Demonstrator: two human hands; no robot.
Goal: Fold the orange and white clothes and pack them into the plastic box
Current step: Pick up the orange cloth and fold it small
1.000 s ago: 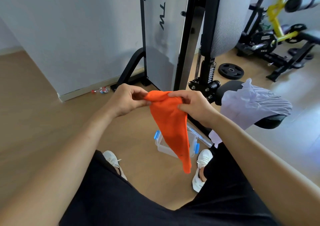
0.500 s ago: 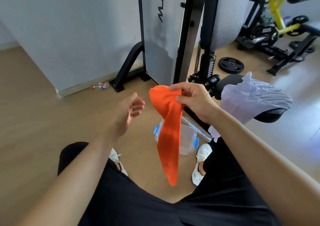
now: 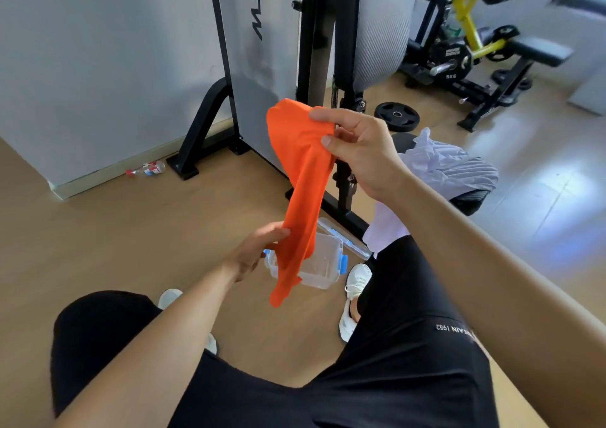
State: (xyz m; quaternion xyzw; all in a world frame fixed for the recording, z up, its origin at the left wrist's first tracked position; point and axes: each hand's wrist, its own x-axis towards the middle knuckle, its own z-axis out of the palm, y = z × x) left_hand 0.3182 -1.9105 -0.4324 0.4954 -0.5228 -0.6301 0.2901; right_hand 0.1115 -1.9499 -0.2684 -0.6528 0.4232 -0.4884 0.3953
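The left hand (image 3: 259,250) was low and half open, its fingers touching the hanging side of the orange cloth (image 3: 301,185), seemingly to catch the lower part for the next fold, though a grasp could not be confirmed. The right hand (image 3: 357,152) pinched the top edge so the cloth draped in a narrow strip over the open plastic box (image 3: 323,263) on the floor. The white clothes (image 3: 442,165) lay heaped on the black seat (image 3: 469,198) at right, within reach, probably waiting their turn.

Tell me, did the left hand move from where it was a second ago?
Yes. The left hand let go of the orange cloth's top and dropped down toward the plastic box on the floor, now touching the cloth's lower part.
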